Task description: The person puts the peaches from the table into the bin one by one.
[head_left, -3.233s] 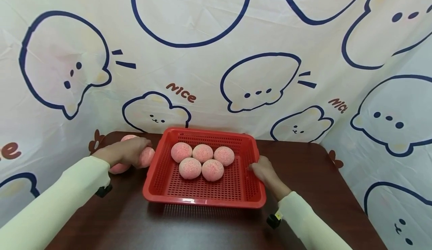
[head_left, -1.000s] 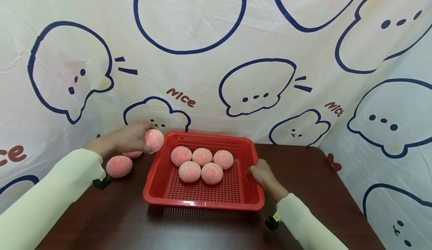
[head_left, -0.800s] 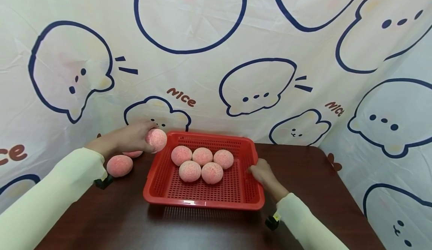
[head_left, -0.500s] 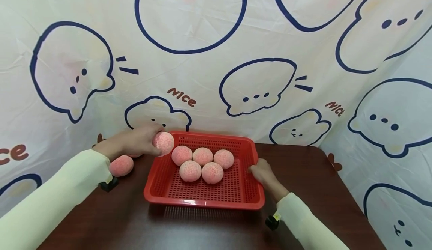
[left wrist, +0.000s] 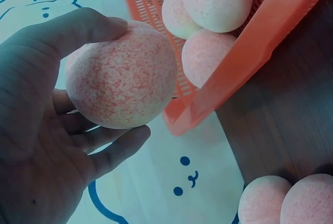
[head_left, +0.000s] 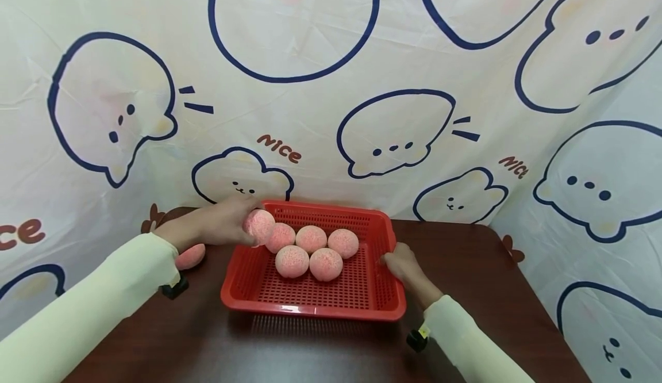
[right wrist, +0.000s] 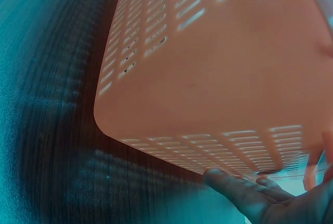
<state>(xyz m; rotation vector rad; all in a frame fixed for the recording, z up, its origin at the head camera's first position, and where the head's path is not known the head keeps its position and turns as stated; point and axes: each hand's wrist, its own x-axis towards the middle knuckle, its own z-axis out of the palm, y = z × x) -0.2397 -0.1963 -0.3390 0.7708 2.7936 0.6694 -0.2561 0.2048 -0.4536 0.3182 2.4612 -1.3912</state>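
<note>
My left hand (head_left: pixel 224 222): half closed, thumb above, fingers below, holding pink peach (head_left: pixel 259 226) at rear-left corner of red basket (head_left: pixel 310 311). Whether peach lies fully inside rim: cannot tell. My right hand (head_left: pixel 405 262): fingers bent, gripping basket's right edge. Five peaches (head_left: pixel 326 264) inside basket, clustered: three toward rear edge, two in front. Two loose peaches (left wrist: pixel 264 201) side by side on dark table (head_left: pixel 465 268), left of basket, toward table's rear-left corner. Printed cloth (head_left: pixel 320 113) behind table's rear edge.

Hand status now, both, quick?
Left hand: holding a peach, at the basket's left end.
Right hand: holding the basket by its right end.
</note>
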